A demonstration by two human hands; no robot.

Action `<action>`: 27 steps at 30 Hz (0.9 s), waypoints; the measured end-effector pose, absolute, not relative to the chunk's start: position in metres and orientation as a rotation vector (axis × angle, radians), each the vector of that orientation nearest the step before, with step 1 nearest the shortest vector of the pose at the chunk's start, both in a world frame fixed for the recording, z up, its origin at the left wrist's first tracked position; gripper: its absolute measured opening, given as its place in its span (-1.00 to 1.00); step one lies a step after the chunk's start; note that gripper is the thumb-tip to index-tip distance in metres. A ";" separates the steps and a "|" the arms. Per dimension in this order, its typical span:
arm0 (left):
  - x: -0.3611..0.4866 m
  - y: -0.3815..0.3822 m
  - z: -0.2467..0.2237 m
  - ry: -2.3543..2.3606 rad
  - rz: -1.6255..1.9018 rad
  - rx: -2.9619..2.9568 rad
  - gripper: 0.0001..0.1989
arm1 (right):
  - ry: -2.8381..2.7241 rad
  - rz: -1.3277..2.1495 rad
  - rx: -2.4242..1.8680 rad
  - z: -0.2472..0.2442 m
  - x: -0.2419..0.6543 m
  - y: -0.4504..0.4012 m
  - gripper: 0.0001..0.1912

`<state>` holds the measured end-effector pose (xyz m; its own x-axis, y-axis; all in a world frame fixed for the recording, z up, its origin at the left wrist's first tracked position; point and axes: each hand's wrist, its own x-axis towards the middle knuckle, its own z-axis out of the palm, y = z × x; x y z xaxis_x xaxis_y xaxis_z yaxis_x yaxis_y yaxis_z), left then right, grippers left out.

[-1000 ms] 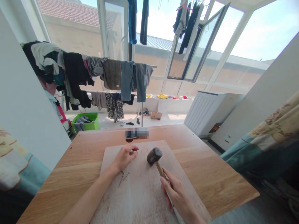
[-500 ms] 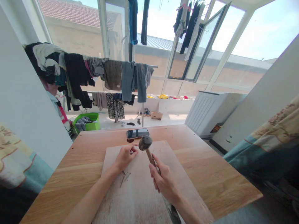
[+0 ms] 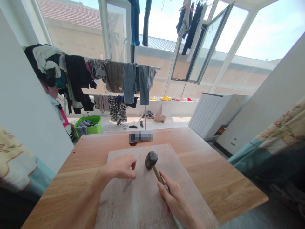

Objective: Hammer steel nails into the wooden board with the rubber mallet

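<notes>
A rubber mallet [image 3: 151, 160] with a dark head and wooden handle is in my right hand [image 3: 175, 197], whose fingers are wrapped round the handle. Its head is low over the pale wooden board [image 3: 143, 206]; I cannot tell whether it touches. My left hand [image 3: 124, 167] hovers over the board's left side, thumb and fingers apart, with nothing seen between them. Just below its thumb lie a few loose nails [image 3: 127, 185], partly hidden by the hand. Several thin nails [image 3: 164, 153] stand up near the board's far edge.
The board rests on a wooden table [image 3: 209, 171]. A phone [image 3: 140, 136], blurred out, lies beyond the board near a dark round hole [image 3: 132, 144]. Past the table are a clothes rack [image 3: 154, 67] with laundry, a green basket [image 3: 96, 127] and a white cabinet-like unit [image 3: 205, 114].
My left hand has drawn back from the far part of the board toward the loose nails, its fingers opening. The mallet has come lower and slightly right in my right hand.
</notes>
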<state>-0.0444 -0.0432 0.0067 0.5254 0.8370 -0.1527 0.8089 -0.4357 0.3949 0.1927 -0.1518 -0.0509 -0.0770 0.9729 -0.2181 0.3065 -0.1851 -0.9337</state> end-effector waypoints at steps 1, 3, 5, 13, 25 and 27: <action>-0.044 -0.049 0.011 1.371 0.014 2.373 -0.87 | -1.414 1.289 -1.535 -0.052 0.193 -0.153 -0.22; -0.040 -0.057 0.014 1.410 -0.028 2.403 -0.92 | -1.389 1.288 -1.515 -0.056 0.194 -0.153 -0.23; -0.036 -0.060 0.010 1.364 0.014 2.388 -0.91 | -1.357 1.300 -1.486 -0.059 0.194 -0.151 -0.25; -0.048 -0.026 -0.016 1.225 0.631 2.152 -0.95 | -1.319 1.294 -1.472 -0.057 0.192 -0.150 -0.27; -0.055 -0.014 -0.042 1.273 1.032 1.959 -0.83 | -1.294 1.321 -1.477 -0.058 0.192 -0.150 -0.24; -0.055 -0.015 -0.041 1.274 1.032 1.966 -0.85 | -1.296 1.318 -1.476 -0.058 0.192 -0.150 -0.25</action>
